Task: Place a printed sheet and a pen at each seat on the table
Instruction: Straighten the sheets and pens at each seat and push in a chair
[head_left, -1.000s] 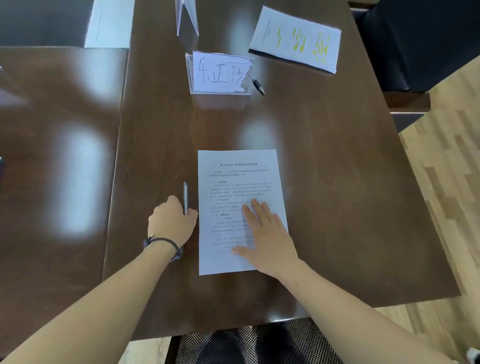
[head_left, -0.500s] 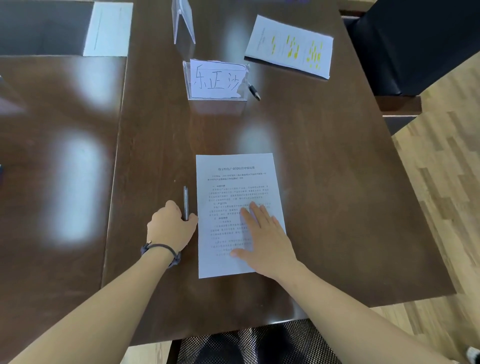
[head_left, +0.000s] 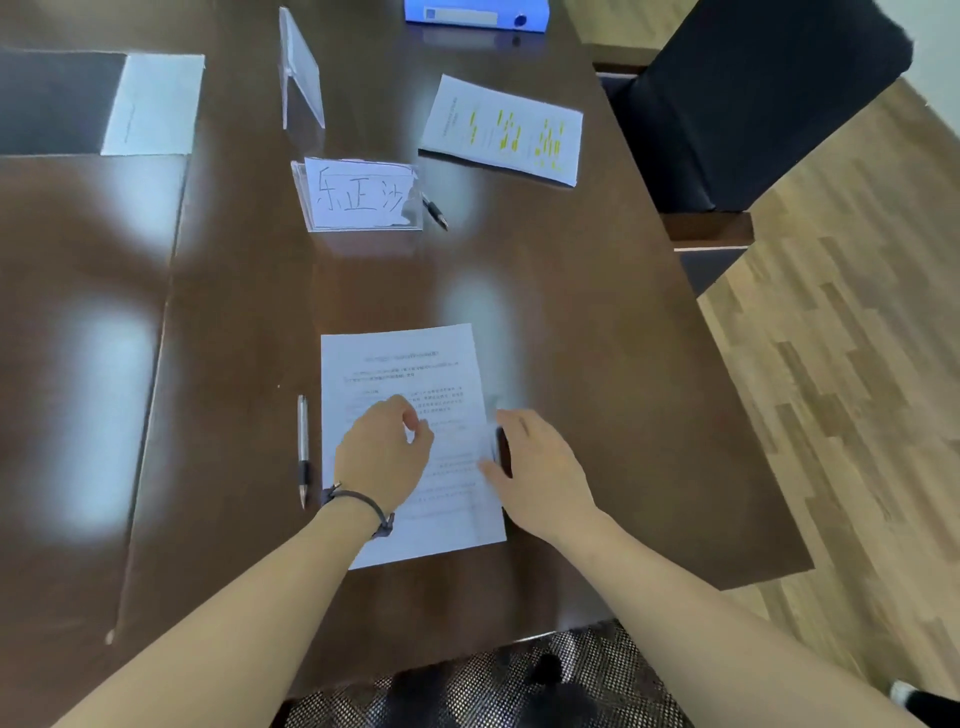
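near seat: sheet (head_left: 400, 395) and pen (head_left: 303, 447) laid | left hand (head_left: 382, 452) loosely curled, empty | right hand (head_left: 540, 467) possibly pinching sheet edge | far seat: sheet (head_left: 501, 130), pen (head_left: 435, 212) set | other seats unseen

Three sheets (head_left: 405, 395), two pens (head_left: 303, 447).

Pretty bright in here, soft and even. Big pale glare blobs sit on the glossy dark table (head_left: 597, 312) at 9 o'clock and dead centre, washing out the wood. My right hand (head_left: 540, 467) is smeared with motion blur, and the printed sheet (head_left: 405, 374) text is too soft to read. Wide-angle lens bends the edges, and shadows are faint.
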